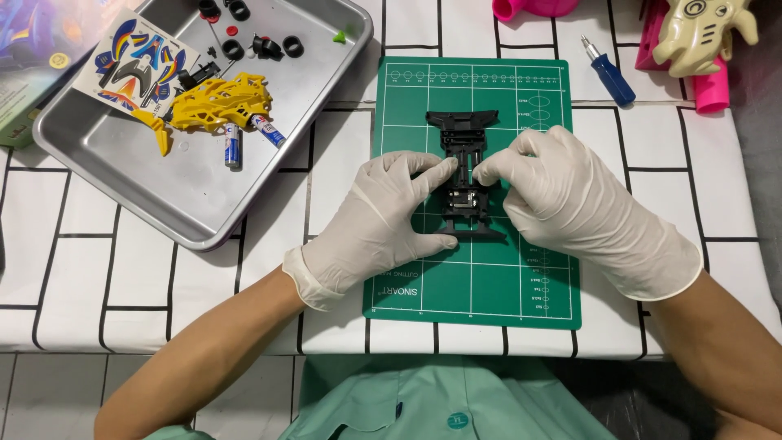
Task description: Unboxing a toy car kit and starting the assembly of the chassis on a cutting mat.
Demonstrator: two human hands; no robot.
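Between both hands [383, 216]: black chassis [466, 155].

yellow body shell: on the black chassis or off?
Off. The yellow body shell lies in the metal tray, apart from the black chassis on the green mat.

two gloved hands [383, 216], two batteries [234, 147] (in tray), one screwdriver [609, 73]

Your left hand [383, 220] and right hand [570, 204] wear thin, matt off-white rubbery gloves, slightly wrinkled. Between them you grip a matt black plastic toy-car chassis [466, 175] on a smooth green rubbery cutting mat [481, 285]. The brushed grey metal tray [147, 179] looks dully shiny, and the yellow plastic car body shell [216, 102] looks glossy.
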